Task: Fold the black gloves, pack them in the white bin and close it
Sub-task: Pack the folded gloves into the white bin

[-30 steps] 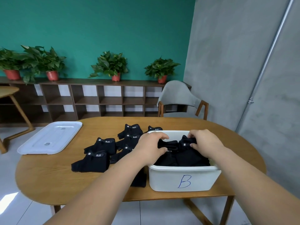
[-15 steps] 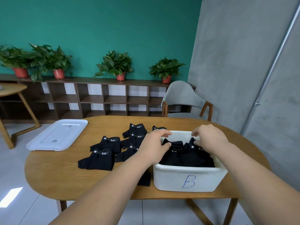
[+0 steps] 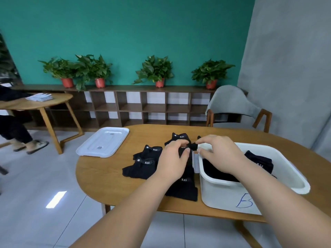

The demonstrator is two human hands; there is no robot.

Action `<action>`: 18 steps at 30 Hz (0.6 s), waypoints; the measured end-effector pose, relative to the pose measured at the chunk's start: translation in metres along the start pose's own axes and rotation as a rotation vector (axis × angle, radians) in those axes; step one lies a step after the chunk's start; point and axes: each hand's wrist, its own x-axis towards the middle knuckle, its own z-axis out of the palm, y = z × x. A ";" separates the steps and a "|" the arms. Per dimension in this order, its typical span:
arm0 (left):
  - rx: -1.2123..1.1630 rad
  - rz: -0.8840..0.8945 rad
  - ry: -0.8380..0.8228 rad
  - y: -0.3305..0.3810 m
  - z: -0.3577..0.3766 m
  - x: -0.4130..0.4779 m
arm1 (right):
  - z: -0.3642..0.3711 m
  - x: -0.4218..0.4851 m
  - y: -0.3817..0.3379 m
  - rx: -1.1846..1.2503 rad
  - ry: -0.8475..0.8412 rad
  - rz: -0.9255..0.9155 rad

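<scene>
Out of the white bin (image 3: 223,196) I've brought both hands; just left of it, my left hand (image 3: 171,161) and right hand (image 3: 220,154) pinch a black glove (image 3: 193,146) with curled fingers.

Both hands are leaving the white bin (image 3: 223,196): the left hand (image 3: 172,161) and the right hand (image 3: 220,154), which were pressing on the packed gloves (image 3: 259,161) a second ago, are now reaching left past the bin's left rim to the loose pile (image 3: 143,167) on the surface (image 3: 100,178). They are meeting at a single black glove (image 3: 193,146), pinching it between their fingertips just above the pile. The packed gloves are now lying uncovered in the bin.
</scene>
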 end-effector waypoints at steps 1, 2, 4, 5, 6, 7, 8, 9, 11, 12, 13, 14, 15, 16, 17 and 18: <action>0.016 -0.011 0.003 -0.007 -0.005 -0.003 | 0.006 0.001 -0.004 0.013 -0.013 -0.004; 0.036 -0.016 0.008 -0.013 -0.010 -0.006 | 0.012 0.002 -0.007 0.024 -0.022 -0.009; 0.076 -0.022 0.012 -0.025 -0.018 -0.011 | 0.021 0.004 -0.011 0.042 -0.033 -0.016; 0.090 -0.024 0.016 -0.031 -0.022 -0.013 | 0.025 0.005 -0.013 0.046 -0.034 -0.023; 0.105 -0.023 0.021 -0.037 -0.025 -0.014 | 0.028 0.006 -0.015 0.048 -0.033 -0.031; 0.121 -0.022 0.023 -0.043 -0.028 -0.016 | 0.031 0.006 -0.017 0.051 -0.033 -0.035; 0.141 -0.024 0.022 -0.049 -0.031 -0.017 | 0.035 0.006 -0.018 0.052 -0.034 -0.035; 0.159 -0.031 0.018 -0.056 -0.034 -0.019 | 0.040 0.007 -0.019 0.051 -0.041 -0.033; 0.202 -0.046 0.000 -0.072 -0.041 -0.024 | 0.047 0.006 -0.019 0.039 -0.079 -0.019; 0.230 -0.053 -0.010 -0.081 -0.045 -0.027 | 0.049 0.006 -0.018 0.034 -0.103 -0.009; 0.261 -0.060 -0.018 -0.090 -0.049 -0.030 | 0.050 0.005 -0.017 0.030 -0.118 0.002; 0.296 -0.067 -0.024 -0.099 -0.053 -0.032 | 0.051 0.006 -0.017 0.027 -0.124 0.014; 0.337 -0.072 -0.032 -0.108 -0.057 -0.034 | 0.051 0.006 -0.017 0.025 -0.126 0.024; 0.385 -0.079 -0.043 -0.116 -0.061 -0.036 | 0.051 0.006 -0.016 0.028 -0.129 0.034; 0.432 -0.091 -0.059 -0.124 -0.064 -0.037 | 0.051 0.006 -0.016 0.032 -0.133 0.042; 0.475 -0.107 -0.078 -0.131 -0.067 -0.038 | 0.052 0.006 -0.016 0.038 -0.136 0.049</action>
